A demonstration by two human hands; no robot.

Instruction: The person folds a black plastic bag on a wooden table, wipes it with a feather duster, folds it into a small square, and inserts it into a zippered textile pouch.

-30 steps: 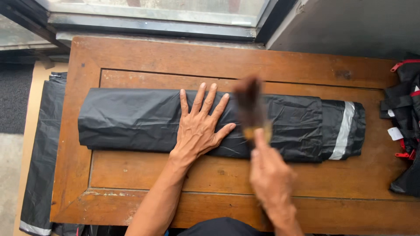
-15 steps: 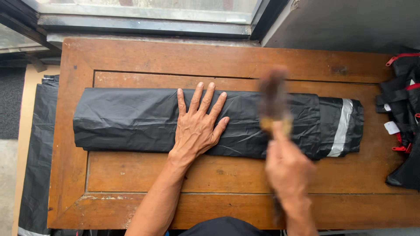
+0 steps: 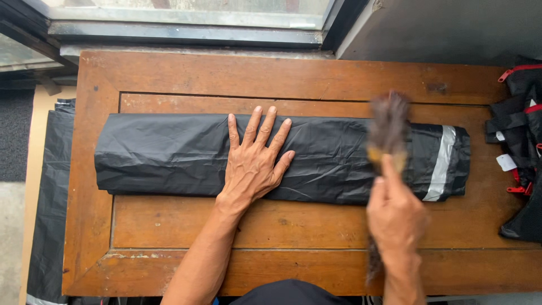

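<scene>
The folded black garment (image 3: 169,155) lies lengthwise across the tabletop (image 3: 282,76); the left hand (image 3: 254,161) presses flat at its middle, and the right hand (image 3: 395,217), its grip closed around a brush (image 3: 388,133), hovers near the garment's striped end.

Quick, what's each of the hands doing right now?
Left hand: open, flat on the folded black sheet.
Right hand: closed around a brush, blurred, over the sheet.

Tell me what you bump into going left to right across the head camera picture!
Black sheet hanging off the table's left side → left hand flat on the folded black garment → right hand holding a blurred brush → garment's grey stripe → black bag with red zippers.
</scene>
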